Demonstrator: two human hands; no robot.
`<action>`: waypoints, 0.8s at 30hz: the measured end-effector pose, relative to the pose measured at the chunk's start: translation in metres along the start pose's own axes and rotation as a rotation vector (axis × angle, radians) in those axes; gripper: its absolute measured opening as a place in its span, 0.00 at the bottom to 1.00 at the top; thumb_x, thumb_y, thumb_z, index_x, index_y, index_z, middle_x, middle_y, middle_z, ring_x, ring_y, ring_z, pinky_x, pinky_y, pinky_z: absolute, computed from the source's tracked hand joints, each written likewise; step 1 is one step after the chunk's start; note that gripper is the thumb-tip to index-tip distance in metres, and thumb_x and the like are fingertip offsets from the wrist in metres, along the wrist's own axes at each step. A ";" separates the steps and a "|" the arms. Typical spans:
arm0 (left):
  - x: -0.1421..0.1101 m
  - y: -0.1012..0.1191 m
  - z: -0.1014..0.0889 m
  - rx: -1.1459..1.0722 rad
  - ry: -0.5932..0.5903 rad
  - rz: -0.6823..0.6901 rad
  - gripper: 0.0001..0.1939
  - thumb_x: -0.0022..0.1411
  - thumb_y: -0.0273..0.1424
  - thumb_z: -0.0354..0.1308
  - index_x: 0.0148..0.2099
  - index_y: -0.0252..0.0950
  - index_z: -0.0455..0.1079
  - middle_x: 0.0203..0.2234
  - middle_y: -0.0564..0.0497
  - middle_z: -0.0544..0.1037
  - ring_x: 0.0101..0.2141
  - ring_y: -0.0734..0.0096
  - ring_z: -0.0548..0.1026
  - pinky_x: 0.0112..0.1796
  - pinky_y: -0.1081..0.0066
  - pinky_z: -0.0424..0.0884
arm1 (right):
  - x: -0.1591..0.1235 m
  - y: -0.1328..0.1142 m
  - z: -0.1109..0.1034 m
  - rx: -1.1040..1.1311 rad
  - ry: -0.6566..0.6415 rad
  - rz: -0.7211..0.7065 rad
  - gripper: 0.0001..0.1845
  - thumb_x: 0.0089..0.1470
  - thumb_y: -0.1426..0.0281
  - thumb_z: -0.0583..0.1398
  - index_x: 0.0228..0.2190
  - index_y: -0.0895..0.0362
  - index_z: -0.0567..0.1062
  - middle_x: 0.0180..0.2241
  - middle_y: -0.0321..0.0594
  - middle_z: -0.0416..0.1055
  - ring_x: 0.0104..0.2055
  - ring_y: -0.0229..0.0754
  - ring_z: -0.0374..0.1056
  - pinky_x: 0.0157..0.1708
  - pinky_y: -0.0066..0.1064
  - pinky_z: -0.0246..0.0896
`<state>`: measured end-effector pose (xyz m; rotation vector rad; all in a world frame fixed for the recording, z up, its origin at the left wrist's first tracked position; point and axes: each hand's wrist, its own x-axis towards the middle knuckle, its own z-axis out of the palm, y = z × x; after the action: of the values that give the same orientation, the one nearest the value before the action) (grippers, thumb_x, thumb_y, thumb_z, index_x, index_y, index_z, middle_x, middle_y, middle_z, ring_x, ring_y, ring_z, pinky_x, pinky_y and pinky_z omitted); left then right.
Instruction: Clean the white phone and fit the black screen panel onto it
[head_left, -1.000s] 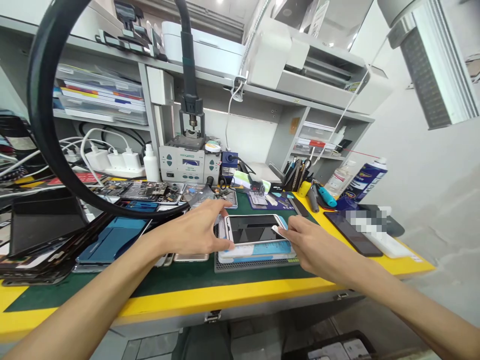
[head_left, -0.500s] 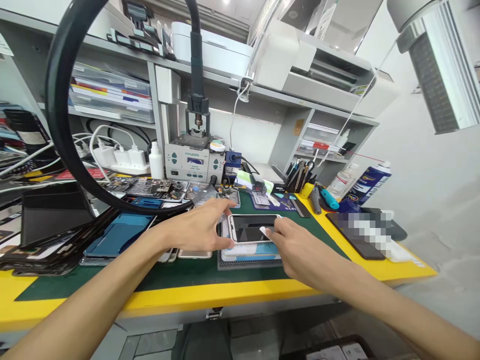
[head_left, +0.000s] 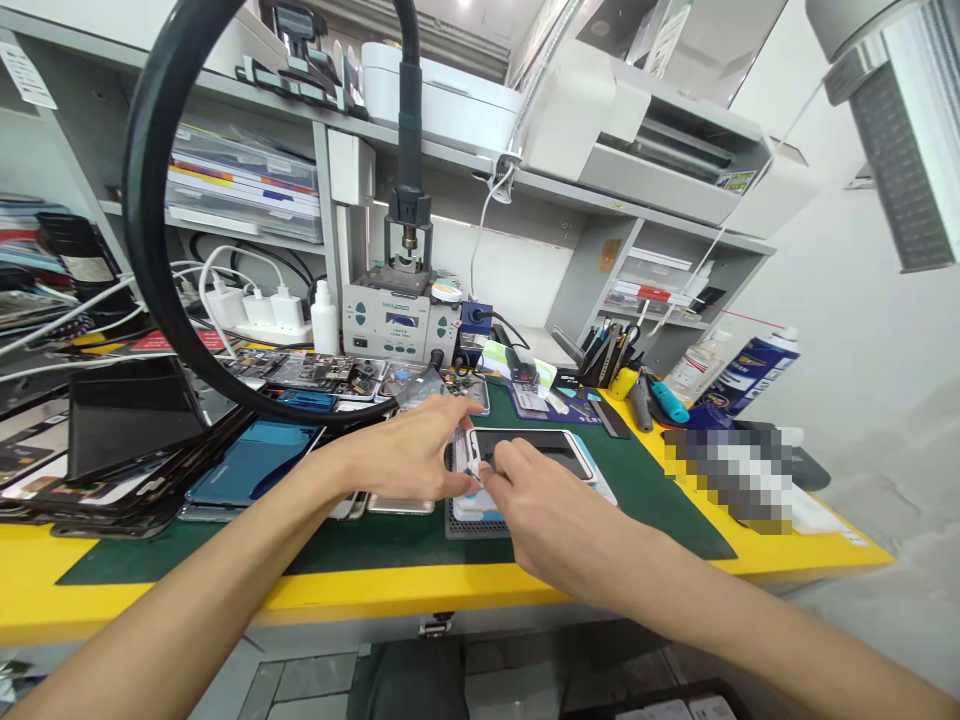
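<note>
A white-framed phone (head_left: 566, 450) lies screen up on a light blue and white pad (head_left: 606, 487). Around the phone's left end, my left hand (head_left: 416, 450) grips with thumb and fingers at opposite edges. My right hand (head_left: 532, 500) is closed in a pinch low over the screen's left end, covering the front of the phone. What it pinches is mostly hidden; half a second ago a small white piece showed there. Under the pad, a dark perforated mat (head_left: 480, 527) shows at the front.
Blue phone backs (head_left: 255, 460) and stacked phone parts (head_left: 127, 430) crowd the left. A black hose (head_left: 142, 200) loops in front of the rework station (head_left: 397, 320). Spray can (head_left: 757, 370), bottle (head_left: 697, 365) and tool holder (head_left: 607, 355) stand right. The yellow bench edge (head_left: 375, 590) runs in front.
My right hand has moved left along the screen, from the phone's right end to its left end. My left hand keeps its place at the phone. The view has shifted slightly.
</note>
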<state>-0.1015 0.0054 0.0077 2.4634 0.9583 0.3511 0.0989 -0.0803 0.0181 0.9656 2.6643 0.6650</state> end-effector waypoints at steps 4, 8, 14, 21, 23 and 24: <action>0.000 -0.001 0.000 -0.007 0.009 0.021 0.42 0.61 0.48 0.59 0.70 0.31 0.56 0.61 0.36 0.71 0.59 0.45 0.71 0.55 0.57 0.72 | 0.003 0.003 -0.003 0.023 0.003 -0.018 0.14 0.54 0.84 0.54 0.38 0.64 0.77 0.29 0.46 0.65 0.36 0.50 0.59 0.35 0.41 0.53; -0.001 0.001 0.000 -0.001 0.016 0.012 0.42 0.60 0.48 0.60 0.70 0.31 0.57 0.60 0.35 0.71 0.59 0.44 0.72 0.55 0.56 0.72 | 0.004 0.009 -0.001 0.067 0.014 -0.034 0.15 0.53 0.85 0.55 0.38 0.64 0.78 0.33 0.47 0.67 0.37 0.48 0.59 0.36 0.39 0.54; -0.001 0.002 -0.001 -0.002 -0.005 -0.001 0.44 0.59 0.46 0.61 0.72 0.31 0.54 0.63 0.36 0.69 0.61 0.44 0.70 0.57 0.56 0.71 | 0.008 0.016 -0.001 0.111 0.012 -0.043 0.13 0.54 0.84 0.57 0.39 0.66 0.79 0.35 0.49 0.69 0.41 0.50 0.62 0.39 0.38 0.57; -0.001 0.003 -0.001 -0.011 -0.003 -0.011 0.46 0.58 0.46 0.62 0.72 0.31 0.54 0.64 0.35 0.69 0.62 0.43 0.69 0.58 0.54 0.70 | 0.021 0.027 0.007 0.163 0.008 0.023 0.16 0.57 0.84 0.56 0.45 0.67 0.78 0.38 0.51 0.70 0.44 0.51 0.65 0.44 0.39 0.61; 0.000 0.004 -0.001 -0.014 0.003 -0.007 0.45 0.58 0.47 0.62 0.71 0.31 0.55 0.63 0.35 0.69 0.63 0.42 0.68 0.59 0.54 0.68 | 0.025 0.031 0.011 0.177 0.002 0.047 0.16 0.57 0.84 0.57 0.46 0.68 0.78 0.39 0.51 0.70 0.45 0.50 0.65 0.45 0.38 0.62; 0.000 0.005 -0.001 -0.019 0.005 -0.007 0.45 0.58 0.47 0.62 0.71 0.31 0.56 0.63 0.35 0.69 0.63 0.42 0.68 0.59 0.54 0.69 | 0.028 0.032 0.012 0.182 -0.001 0.058 0.16 0.57 0.84 0.57 0.46 0.68 0.78 0.39 0.52 0.70 0.45 0.50 0.66 0.45 0.38 0.62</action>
<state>-0.0995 0.0027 0.0114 2.4429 0.9614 0.3630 0.1000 -0.0363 0.0216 1.0918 2.7422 0.4382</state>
